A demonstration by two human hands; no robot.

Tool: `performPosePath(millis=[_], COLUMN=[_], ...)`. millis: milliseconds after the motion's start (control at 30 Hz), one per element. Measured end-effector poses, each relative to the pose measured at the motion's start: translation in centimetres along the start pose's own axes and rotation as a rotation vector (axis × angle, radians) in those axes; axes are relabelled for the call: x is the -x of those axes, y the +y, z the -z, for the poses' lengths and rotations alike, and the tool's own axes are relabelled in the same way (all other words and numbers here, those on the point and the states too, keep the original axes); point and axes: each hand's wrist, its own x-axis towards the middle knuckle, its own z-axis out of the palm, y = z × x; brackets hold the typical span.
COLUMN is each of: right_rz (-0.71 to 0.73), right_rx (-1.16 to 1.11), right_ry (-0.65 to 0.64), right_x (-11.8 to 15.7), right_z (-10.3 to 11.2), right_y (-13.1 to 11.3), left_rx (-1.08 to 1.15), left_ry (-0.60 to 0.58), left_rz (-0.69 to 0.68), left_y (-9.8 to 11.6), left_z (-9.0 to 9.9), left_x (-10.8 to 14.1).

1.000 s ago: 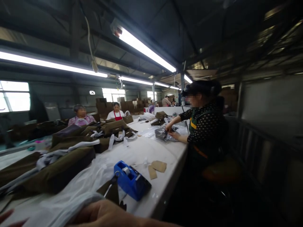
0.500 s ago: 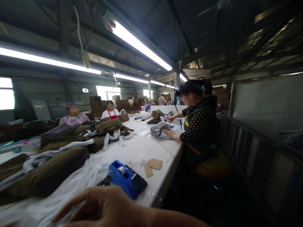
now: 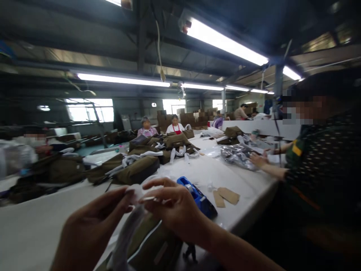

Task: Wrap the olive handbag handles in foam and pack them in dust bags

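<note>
In front of me lies an olive-green bag (image 3: pixel 152 241) whose handle (image 3: pixel 125 241) is wrapped in white material. My left hand (image 3: pixel 97 220) pinches the white wrapping (image 3: pixel 136 192) at the top of this handle between thumb and fingers. From the other side, my right hand (image 3: pixel 176 207) has its fingers closed on the same spot, the index finger bent over it. A small pale strip shows at the right fingertips, too blurred to name. Just beyond my right hand sits a blue tape dispenser (image 3: pixel 197 197), partly hidden by it.
Brown cardboard tags (image 3: pixel 228 195) lie right of the dispenser on the white table (image 3: pixel 194 169). More olive bags (image 3: pixel 138 169) are piled ahead. At right a co-worker's hands (image 3: pixel 261 160) touch a plastic-wrapped bundle (image 3: pixel 237 154). Other people sit across the table.
My view has swung left. My left hand has come into view, and both hands are now together at the wrapped handle. The bag beneath them now shows.
</note>
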Motion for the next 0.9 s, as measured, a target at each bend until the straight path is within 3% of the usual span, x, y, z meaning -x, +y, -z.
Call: performPosePath(millis=[133,367,467,600,733,800,900], right_rz=[-0.251,-0.306,-0.332,-0.370,-0.326,-0.305,-0.272], right_rx=[-0.174,-0.069,-0.073,-0.162,-0.247,-0.247,-0.190], right_ry=[-0.063,-0.136,-0.160,-0.179,-0.189,-0.184,-0.164], right_x=[-0.7,-1.1,-1.2,-1.2,-0.9,-0.8,-0.6], right_z=[-0.5,-0.5,-0.6,-0.6,-0.7,-0.8,-1.0], right_y=[0.4,1.1,0.9,0.6,0.7,0.8,0.9], left_rx=[0.189,0.122,0.024,-0.069,-0.127,-0.114,-0.056], left_ry=[-0.014,0.006,0.024,0.021,-0.041,-0.094,-0.127], left_rz=[0.068,-0.062,-0.184,-0.477,-0.666,-0.637,-0.431], left_y=[1.7,1.6,1.4,1.3,1.8,2.3,2.9], left_z=[-0.6,-0.5,-0.4,-0.2,0.4,0.6,0.8], left_x=[0.3,0.7,1.1,1.6,2.2,2.4,2.2])
